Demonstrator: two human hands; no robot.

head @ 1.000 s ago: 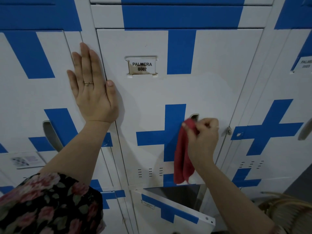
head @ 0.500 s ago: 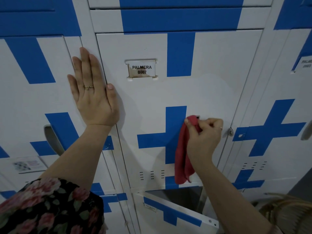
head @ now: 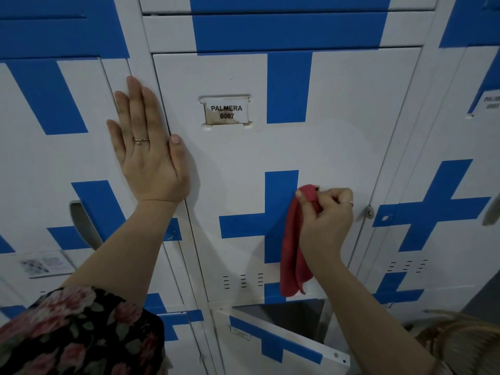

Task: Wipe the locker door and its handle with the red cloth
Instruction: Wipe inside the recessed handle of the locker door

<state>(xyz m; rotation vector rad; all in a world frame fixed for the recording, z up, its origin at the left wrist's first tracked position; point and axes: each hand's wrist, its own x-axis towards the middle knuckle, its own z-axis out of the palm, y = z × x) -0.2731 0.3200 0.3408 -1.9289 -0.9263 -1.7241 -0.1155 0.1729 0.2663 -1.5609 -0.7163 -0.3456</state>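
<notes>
Seemingly soft and light, the cloth [head: 293, 247] hung limp from the right hand [head: 328, 220], whose curled fingers [head: 338, 194] pinched its bunched top, a sound hold, against the mostly hidden handle [head: 317, 188] on the door [head: 338, 147]. The left hand [head: 147, 155] lay flat, fingers together, at the door's left edge.

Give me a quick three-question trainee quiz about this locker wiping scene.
1. True or false: the left hand holds the red cloth.
2. What number is printed on the label of the locker door being wiped?
3. Multiple choice: the locker below is A) shut, B) ajar, C) missing its door.

Key:
1. False. The right hand grips it at the handle.
2. 0007.
3. B.
</notes>
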